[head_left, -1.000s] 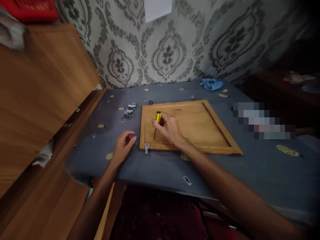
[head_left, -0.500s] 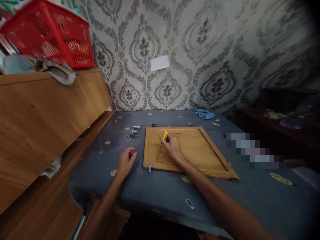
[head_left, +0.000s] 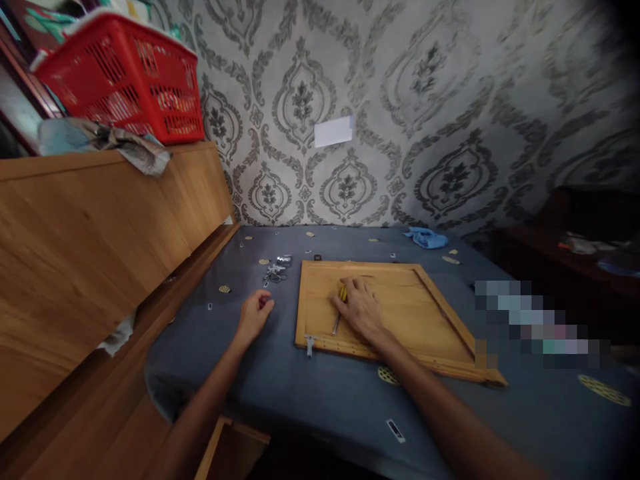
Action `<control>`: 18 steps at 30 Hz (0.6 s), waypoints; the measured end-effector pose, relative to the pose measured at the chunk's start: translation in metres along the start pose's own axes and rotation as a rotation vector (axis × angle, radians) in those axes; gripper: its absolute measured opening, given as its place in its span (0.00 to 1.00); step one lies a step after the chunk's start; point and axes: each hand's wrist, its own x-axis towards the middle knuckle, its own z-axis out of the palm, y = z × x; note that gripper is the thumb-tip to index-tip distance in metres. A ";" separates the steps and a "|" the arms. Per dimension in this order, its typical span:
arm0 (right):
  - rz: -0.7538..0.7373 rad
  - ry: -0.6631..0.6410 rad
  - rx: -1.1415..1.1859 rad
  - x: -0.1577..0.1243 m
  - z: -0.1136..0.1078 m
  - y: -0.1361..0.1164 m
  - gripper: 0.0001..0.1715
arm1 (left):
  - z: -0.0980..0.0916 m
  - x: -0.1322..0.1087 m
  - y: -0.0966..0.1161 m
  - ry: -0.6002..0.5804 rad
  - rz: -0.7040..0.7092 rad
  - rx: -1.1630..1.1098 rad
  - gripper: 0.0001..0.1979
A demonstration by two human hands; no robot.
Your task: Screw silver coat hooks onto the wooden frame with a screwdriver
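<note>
A framed wooden panel point(head_left: 400, 317), like a cabinet door, lies flat on the cloth-covered surface. Over its left part, my right hand point(head_left: 361, 308) is closed around the yellow handle of a screwdriver point(head_left: 343, 293). The screwdriver's metal shaft slants down toward the panel's near edge, low over the wood. At the panel's near left corner sits a metal hinge point(head_left: 309, 345). My left hand point(head_left: 255, 315) hovers left of the panel with its fingers curled in toward the thumb; whatever they may hold is hidden.
Loose metal hardware point(head_left: 277, 270) lies beyond my left hand. A small black item point(head_left: 318, 257) and a blue cloth point(head_left: 426, 238) are near the wall. On the left, a wooden cabinet point(head_left: 125, 220) carries a red basket point(head_left: 165, 87). A drawer point(head_left: 235, 447) juts out below the table edge.
My right hand has tipped the screwdriver lower toward the panel, and its fingers now cover more of the handle. My left hand stays curled beside the panel. The view has shifted slightly left.
</note>
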 end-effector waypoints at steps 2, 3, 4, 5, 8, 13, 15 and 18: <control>-0.005 0.002 -0.008 0.001 0.001 0.002 0.23 | -0.004 0.023 -0.007 0.022 -0.003 0.056 0.07; -0.009 0.004 -0.010 0.001 0.002 0.003 0.23 | -0.005 0.033 -0.011 0.030 -0.005 0.084 0.09; -0.014 0.006 -0.013 0.001 0.003 0.003 0.22 | -0.005 0.043 -0.013 0.033 -0.007 0.109 0.11; -0.018 0.009 -0.015 0.001 0.004 0.004 0.22 | -0.004 0.051 -0.016 0.032 -0.009 0.132 0.12; -0.034 0.019 -0.021 0.002 0.007 0.007 0.19 | 0.000 0.067 -0.022 0.017 -0.014 0.189 0.12; -0.067 0.039 -0.019 0.003 0.013 0.014 0.18 | 0.003 0.073 -0.026 -0.004 -0.002 0.255 0.03; -0.077 0.051 -0.015 0.004 0.015 0.016 0.18 | 0.002 0.074 -0.025 -0.016 0.006 0.279 0.03; -0.088 0.068 -0.010 0.004 0.018 0.018 0.18 | 0.002 0.075 -0.022 -0.033 0.015 0.318 0.03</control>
